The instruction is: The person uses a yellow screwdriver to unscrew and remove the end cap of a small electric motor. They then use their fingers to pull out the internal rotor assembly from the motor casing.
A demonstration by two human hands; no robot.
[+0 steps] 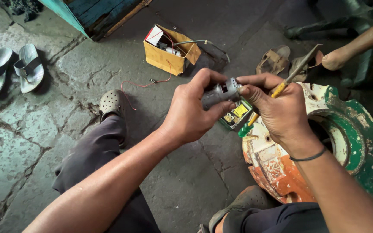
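Left hand (189, 113) clamped around small grey motor (219, 93); right hand (277, 113) pinches its end, gripping yellow-handled screwdriver (277, 89).

dull grey metal motor (218, 93), matt cardboard box (165, 59), rough cracked stone floor (18, 138)

Single head view, worn by the person, looking steeply down and forward. Close on both hands (238, 108) at centre; cracked stone floor (31, 142) and own knees below. No second view.
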